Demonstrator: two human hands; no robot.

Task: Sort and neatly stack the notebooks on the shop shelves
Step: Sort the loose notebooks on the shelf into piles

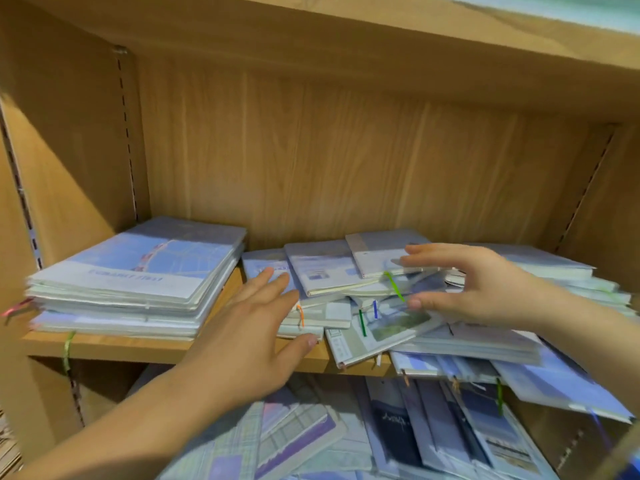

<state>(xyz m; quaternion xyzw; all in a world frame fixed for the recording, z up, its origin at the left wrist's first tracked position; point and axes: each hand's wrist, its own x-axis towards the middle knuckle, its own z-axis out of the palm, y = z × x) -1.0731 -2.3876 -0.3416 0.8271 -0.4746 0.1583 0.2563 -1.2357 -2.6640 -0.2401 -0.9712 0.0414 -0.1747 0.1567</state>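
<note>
A neat stack of large pale-blue notebooks (pixel 138 275) lies at the left of the wooden shelf (pixel 114 346). A jumbled heap of smaller notebooks (pixel 346 292) with coloured ribbon markers fills the middle and right. My left hand (pixel 249 337) is open, fingers straight, reaching over the shelf's front edge toward the heap's left side. My right hand (pixel 464 285) hovers over the heap with fingers and thumb spread apart around the top notebooks; it grips nothing that I can see. Both hands are motion-blurred.
More notebooks (pixel 561 375) overhang the shelf's front edge at the right. The lower shelf holds a messy spread of notebooks (pixel 398 431). The shelf's side wall (pixel 69 150) stands close on the left, and another board (pixel 346 39) runs overhead.
</note>
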